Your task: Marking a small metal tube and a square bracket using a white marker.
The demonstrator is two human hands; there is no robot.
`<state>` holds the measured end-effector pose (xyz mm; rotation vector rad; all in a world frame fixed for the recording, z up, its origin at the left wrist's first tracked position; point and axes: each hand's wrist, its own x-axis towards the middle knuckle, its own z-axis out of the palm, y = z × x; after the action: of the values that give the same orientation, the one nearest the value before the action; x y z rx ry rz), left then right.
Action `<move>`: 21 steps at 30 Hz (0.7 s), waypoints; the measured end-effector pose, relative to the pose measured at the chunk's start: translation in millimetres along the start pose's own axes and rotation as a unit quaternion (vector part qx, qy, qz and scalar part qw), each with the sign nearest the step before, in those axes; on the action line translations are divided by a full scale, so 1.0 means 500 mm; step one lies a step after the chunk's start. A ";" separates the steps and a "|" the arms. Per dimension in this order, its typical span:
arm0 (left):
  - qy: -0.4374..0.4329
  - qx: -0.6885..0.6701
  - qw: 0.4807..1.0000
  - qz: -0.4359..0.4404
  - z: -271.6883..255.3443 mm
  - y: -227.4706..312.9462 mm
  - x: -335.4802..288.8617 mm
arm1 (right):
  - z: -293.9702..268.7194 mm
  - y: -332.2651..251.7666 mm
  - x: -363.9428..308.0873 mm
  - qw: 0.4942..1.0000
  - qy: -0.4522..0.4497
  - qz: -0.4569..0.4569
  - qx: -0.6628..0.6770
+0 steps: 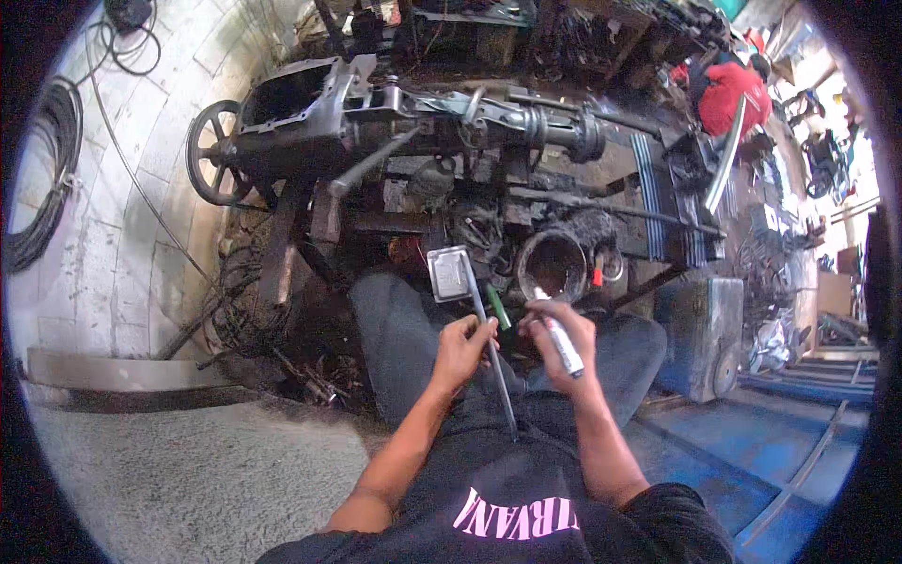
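My left hand point(462, 350) pinches a long thin grey metal bar point(502, 386) between thumb and fingers. The bar slants from my lap up past the edge of a square metal piece point(449, 274) with a raised rim; I cannot tell whether the two are joined. In my right hand point(562, 340) is a white marker pen point(566, 349), its dark end toward me and its other end pointing up and left. Between my hands lies a green, handle-like object point(498, 307). Just beyond my right hand stands a round, greasy metal ring or drum point(551, 266).
A long greasy machine point(376, 122) with a spoked wheel point(216, 152) stretches across in front. A blue box-shaped unit point(700, 334) stands to my right. Black hose coils point(49, 179) hang on the left wall. Farther right, a person in red point(735, 99) bends over.
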<state>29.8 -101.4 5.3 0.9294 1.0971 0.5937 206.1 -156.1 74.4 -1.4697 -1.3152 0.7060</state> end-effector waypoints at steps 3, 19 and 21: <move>0.011 0.074 0.996 0.056 0.001 0.001 0.003 | 0.037 -0.002 0.020 0.999 -0.019 0.036 -0.015; 0.131 0.240 0.952 0.141 0.008 0.002 -0.013 | 0.078 0.043 0.039 0.996 -0.068 0.059 -0.006; 0.147 0.233 0.945 0.178 0.005 -0.004 -0.013 | 0.088 0.052 0.037 0.995 -0.075 0.057 -0.004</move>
<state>29.4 -108.6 6.9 1.5058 1.3819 0.8058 180.6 -123.6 39.2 -1.5327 -1.3564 0.9021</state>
